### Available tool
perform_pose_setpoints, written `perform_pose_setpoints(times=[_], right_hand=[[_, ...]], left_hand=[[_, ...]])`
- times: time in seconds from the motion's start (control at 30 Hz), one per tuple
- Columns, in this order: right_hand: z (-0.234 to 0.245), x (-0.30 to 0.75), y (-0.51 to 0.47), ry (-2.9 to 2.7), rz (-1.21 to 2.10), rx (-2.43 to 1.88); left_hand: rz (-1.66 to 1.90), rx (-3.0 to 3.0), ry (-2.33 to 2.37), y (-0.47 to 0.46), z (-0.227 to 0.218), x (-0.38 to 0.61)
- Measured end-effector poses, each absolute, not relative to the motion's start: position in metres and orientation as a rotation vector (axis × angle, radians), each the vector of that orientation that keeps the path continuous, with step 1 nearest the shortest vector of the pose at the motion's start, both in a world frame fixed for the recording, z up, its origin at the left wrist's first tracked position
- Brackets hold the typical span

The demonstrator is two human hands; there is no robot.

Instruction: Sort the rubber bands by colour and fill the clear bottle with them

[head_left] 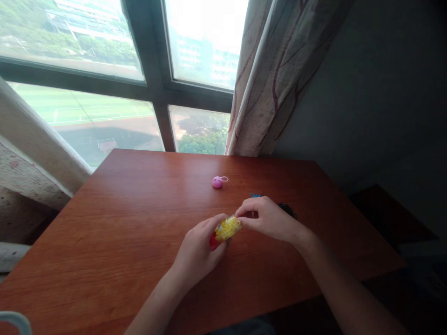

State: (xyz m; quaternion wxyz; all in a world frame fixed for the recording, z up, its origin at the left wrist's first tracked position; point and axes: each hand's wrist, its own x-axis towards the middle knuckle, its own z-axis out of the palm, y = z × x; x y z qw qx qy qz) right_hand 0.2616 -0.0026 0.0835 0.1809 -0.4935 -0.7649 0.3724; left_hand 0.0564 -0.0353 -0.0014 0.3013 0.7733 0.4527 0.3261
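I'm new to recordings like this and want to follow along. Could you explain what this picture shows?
There is no machine here, just a person's bare left hand and right hand. The camera is worn on the person's head, looking forward and down.

The left hand holds a shiny yellow bundle, with something red beside it. The right fingertips are at the bundle's end; whether they pinch it is unclear.

On the wooden table sits a round pink thing with a loop. A blue thing and a dark thing are partly hidden behind the right hand.
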Motion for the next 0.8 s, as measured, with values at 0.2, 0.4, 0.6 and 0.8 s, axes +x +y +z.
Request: perform_pose_setpoints(times=[0.2, 0.4, 0.6, 0.8], right_hand=[[0.094, 0.260, -0.014, -2.412, 0.889, -1.321], [0.102, 0.259, -0.024, -2.493, 0.978, -1.348], [0.101, 0.257, -0.027, -2.616, 1.022, -1.374], [0.120, 0.258, -0.031, -2.574, 1.016, -1.357]], left_hand=[[0.887, 2.040, 1.189, -0.035, -0.001, 0.057], [0.950, 1.942, 1.193, -0.035, 0.001, 0.057], [0.958, 1.952, 1.098, -0.037, 0.002, 0.058], [0.968, 1.879, 1.104, -0.034, 0.002, 0.059]])
